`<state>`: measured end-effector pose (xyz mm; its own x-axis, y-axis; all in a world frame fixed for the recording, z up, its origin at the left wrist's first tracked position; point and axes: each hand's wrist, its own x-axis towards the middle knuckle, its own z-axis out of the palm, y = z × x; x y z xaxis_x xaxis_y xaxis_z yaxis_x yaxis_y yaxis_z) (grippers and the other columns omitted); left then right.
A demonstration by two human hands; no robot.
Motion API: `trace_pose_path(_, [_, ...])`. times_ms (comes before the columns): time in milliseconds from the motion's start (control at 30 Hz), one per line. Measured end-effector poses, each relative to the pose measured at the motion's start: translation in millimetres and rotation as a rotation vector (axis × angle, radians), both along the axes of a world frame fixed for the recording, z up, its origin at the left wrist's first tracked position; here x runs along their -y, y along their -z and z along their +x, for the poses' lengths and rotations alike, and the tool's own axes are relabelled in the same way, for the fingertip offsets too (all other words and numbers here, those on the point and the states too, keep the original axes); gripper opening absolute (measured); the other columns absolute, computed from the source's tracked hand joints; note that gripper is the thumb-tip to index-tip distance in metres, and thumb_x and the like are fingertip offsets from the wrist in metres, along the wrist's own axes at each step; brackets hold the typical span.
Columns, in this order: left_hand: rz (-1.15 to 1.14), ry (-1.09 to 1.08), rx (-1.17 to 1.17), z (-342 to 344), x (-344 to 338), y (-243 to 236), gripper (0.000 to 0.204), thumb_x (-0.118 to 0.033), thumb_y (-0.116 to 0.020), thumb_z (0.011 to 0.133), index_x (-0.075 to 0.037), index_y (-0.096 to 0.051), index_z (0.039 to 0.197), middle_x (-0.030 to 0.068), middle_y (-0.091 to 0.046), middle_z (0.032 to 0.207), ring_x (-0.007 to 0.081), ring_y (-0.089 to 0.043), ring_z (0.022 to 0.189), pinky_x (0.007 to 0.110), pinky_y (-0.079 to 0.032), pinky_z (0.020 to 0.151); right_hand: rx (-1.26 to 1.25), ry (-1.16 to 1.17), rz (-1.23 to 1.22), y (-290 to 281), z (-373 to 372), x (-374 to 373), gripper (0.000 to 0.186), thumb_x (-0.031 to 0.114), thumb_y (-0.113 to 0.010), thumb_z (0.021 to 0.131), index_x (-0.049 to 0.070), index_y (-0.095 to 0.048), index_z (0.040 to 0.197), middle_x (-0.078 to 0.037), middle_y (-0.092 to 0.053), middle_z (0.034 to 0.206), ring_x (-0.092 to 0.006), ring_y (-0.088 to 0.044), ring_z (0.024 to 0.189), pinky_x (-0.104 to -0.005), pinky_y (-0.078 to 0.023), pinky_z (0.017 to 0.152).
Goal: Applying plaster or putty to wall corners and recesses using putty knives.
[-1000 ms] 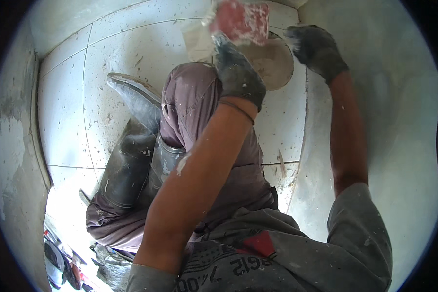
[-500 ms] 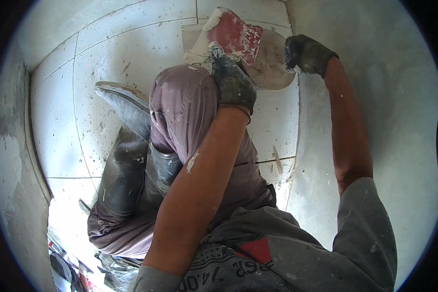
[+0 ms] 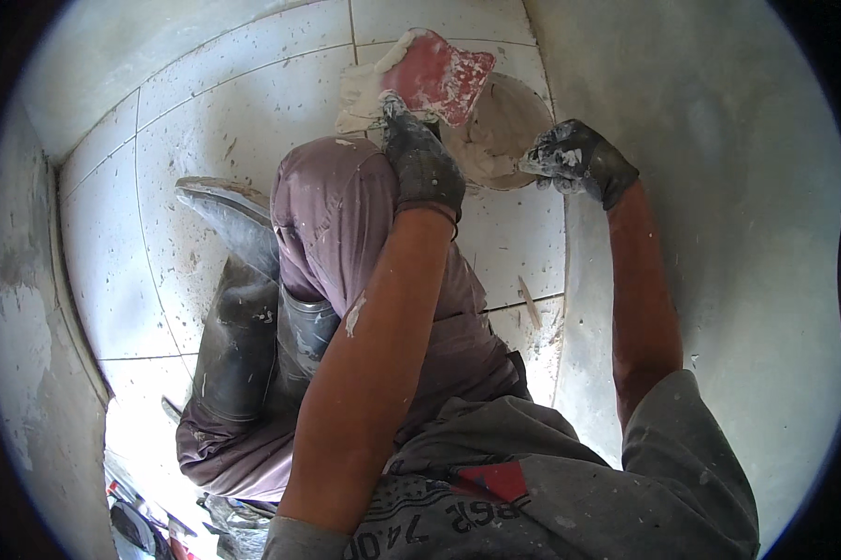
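My left hand, in a dark, plaster-smeared glove, is closed on the near edge of a red plastic plaster board. Pale wet plaster coats the board's left edge and specks its right corner. Just right of the board is a round container of greyish-beige plaster, partly covered by it. At that container's right rim is my right hand, also gloved and caked with plaster. Its fingers are curled together toward the plaster; whatever they grip is hidden.
Plaster-spotted white tiles cover the floor. A smooth grey wall rises close on my right, another wall at the left. My bent knee and black rubber boots take up the middle. A wood sliver lies on the floor.
My right hand has come down and a little left along the container's rim, its fingers now pointing at the plaster. The left hand still holds the board; the whole view has shifted slightly.
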<state>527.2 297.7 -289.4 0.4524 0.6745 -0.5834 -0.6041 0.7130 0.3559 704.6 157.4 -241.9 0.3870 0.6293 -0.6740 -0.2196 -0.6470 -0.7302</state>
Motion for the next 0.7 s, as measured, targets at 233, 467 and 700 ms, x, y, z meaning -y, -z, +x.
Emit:
trace_pose_path(233, [0.353,0.026,-0.253,-4,-2,4,0.034,-0.036,-0.044,0.098,-0.009,-0.056,0.115,0.0078,-0.061,0.110,0.0208,-0.058,0.097,0.031,-0.046,0.089,0.269,-0.482,0.186,-6,-10,-5,0.032,0.016,-0.065,0.087,-0.004,-0.053,0.110,-0.016,-0.068,0.090,-0.0225,-0.068,0.078,-0.0288,-0.056,0.066])
trace_pose_path(467, [0.107,-0.044,0.054,0,0,0,0.040,-0.041,-0.051,0.096,-0.006,-0.059,0.115,0.0029,-0.061,0.102,0.0152,-0.057,0.084,0.029,-0.047,0.076,-0.011,-0.247,0.263,6,8,-12,0.028,0.014,-0.064,0.086,-0.006,-0.057,0.105,-0.018,-0.067,0.097,-0.0250,-0.069,0.085,-0.0327,-0.058,0.074])
trace_pose_path(700, [0.041,0.027,0.068,-5,-9,10,0.035,-0.033,-0.039,0.101,-0.007,-0.055,0.117,0.0098,-0.063,0.111,0.0225,-0.061,0.099,0.033,-0.048,0.091,-0.192,-0.014,0.508,23,4,-25,0.032,0.020,-0.064,0.085,-0.010,-0.064,0.096,-0.019,-0.068,0.090,-0.0247,-0.068,0.078,-0.0308,-0.056,0.067])
